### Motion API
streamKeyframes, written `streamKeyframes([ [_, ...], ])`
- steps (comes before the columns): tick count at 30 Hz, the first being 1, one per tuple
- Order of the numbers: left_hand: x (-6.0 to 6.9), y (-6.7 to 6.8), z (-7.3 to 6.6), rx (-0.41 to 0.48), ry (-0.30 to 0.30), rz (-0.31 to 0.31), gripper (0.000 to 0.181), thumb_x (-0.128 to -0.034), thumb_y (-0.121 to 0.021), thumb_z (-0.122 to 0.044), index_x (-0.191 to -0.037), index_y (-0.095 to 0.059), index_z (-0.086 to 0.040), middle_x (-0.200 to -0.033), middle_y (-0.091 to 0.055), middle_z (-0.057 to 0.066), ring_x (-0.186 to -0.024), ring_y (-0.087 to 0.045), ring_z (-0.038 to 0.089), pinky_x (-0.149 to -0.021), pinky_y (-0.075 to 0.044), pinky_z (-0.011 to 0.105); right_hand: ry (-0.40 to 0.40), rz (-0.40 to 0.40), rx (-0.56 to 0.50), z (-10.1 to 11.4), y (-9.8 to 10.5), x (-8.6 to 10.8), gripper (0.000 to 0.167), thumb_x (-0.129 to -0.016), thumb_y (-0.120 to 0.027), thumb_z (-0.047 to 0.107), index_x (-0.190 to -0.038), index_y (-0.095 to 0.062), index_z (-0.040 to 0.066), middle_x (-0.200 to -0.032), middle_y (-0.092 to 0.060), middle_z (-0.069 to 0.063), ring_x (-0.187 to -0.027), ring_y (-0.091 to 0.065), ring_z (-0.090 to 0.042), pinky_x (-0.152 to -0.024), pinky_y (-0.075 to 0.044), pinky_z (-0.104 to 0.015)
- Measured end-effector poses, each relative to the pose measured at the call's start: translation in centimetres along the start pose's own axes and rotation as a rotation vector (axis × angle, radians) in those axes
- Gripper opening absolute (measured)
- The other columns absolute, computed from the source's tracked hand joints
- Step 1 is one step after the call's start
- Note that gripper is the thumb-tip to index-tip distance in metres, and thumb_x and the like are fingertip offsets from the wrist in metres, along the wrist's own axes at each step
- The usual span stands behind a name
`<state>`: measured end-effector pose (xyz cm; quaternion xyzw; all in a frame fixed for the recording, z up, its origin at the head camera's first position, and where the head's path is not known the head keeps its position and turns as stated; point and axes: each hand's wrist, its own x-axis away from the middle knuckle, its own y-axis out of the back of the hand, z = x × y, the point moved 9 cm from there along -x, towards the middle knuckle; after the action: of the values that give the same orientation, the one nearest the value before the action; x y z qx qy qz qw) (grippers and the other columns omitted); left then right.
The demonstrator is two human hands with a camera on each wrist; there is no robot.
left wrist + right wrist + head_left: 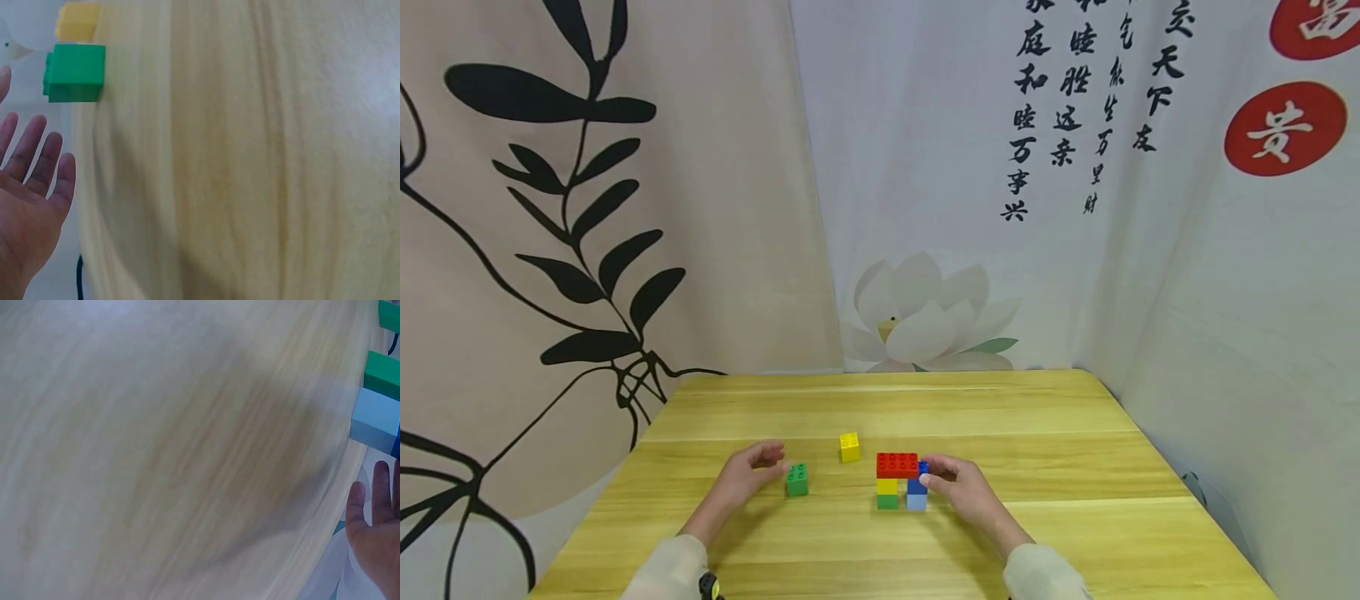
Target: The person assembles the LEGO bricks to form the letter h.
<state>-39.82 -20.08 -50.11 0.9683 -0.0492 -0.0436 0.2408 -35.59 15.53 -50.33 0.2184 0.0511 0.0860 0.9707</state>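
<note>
A red brick lies across two short stacks. A yellow brick on a green brick forms the left stack; a blue brick on a light blue brick forms the right. My right hand has its thumb and a finger at the blue brick's front and back, pinching it at the right end. Three outstretched fingers show in the right wrist view; the thumb is out of that frame. My left hand is beside a loose green brick, its fingers relaxed and holding nothing.
A loose yellow brick stands behind the green one, left of the bridged stacks. Everything rests on a wooden table. Printed curtains hang beyond its far edge and along its sides.
</note>
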Motion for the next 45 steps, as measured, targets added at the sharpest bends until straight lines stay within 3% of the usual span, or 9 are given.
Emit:
streamKeyframes([
  [7, 0.1, -0.6, 1.5, 0.028, 0.049, 0.054, 0.057, -0.0912, -0.074, -0.029, -0.137, -0.055, -0.002, -0.127, -0.062, 0.011, -0.117, -0.055, 0.029, -0.097, -0.046, 0.048, -0.008, 0.001, -0.011, -0.1, -0.1, -0.1, 0.045, -0.096, -0.067, 0.032, -0.132, -0.063, 0.006, -0.117, -0.067, -0.005, -0.107, -0.060, -0.023, -0.094, -0.049, -0.044],
  [18, -0.1, -1.1, 2.9, 0.054, 0.083, 0.077, 0.051, -0.0871, -0.078, -0.019, -0.130, -0.059, 0.002, -0.119, -0.065, 0.010, -0.109, -0.059, 0.026, -0.093, -0.049, 0.045, 0.007, 0.008, -0.014, 0.2, -0.2, 0.0, 0.046, -0.096, -0.067, 0.030, -0.132, -0.062, 0.003, -0.118, -0.066, -0.008, -0.107, -0.061, -0.024, -0.092, -0.050, -0.044],
  [27, -0.1, -1.8, 3.1, 0.058, 0.077, 0.115, 0.049, -0.0866, -0.078, -0.021, -0.126, -0.061, 0.002, -0.116, -0.065, 0.010, -0.107, -0.059, 0.026, -0.090, -0.050, 0.042, -0.009, 0.011, -0.008, 0.1, -0.2, -0.1, 0.047, -0.096, -0.067, 0.031, -0.133, -0.061, 0.004, -0.121, -0.066, -0.009, -0.109, -0.061, -0.025, -0.094, -0.050, -0.045],
  [34, -0.2, -1.8, 3.4, 0.057, 0.097, 0.092, 0.041, -0.0872, -0.078, -0.021, -0.121, -0.065, -0.002, -0.111, -0.066, 0.006, -0.104, -0.060, 0.022, -0.089, -0.050, 0.041, -0.017, 0.011, 0.002, 0.0, -0.1, 0.0, 0.047, -0.096, -0.066, 0.032, -0.134, -0.061, 0.005, -0.120, -0.066, -0.007, -0.107, -0.061, -0.024, -0.093, -0.050, -0.044],
  [45, -0.1, -2.0, 2.7, 0.052, 0.060, 0.094, 0.038, -0.0873, -0.078, -0.019, -0.119, -0.066, -0.002, -0.109, -0.066, 0.006, -0.102, -0.060, 0.022, -0.086, -0.051, 0.038, -0.025, 0.001, 0.003, 0.1, 0.2, 0.2, 0.047, -0.096, -0.066, 0.032, -0.134, -0.061, 0.004, -0.121, -0.066, -0.009, -0.108, -0.061, -0.024, -0.093, -0.050, -0.044],
])
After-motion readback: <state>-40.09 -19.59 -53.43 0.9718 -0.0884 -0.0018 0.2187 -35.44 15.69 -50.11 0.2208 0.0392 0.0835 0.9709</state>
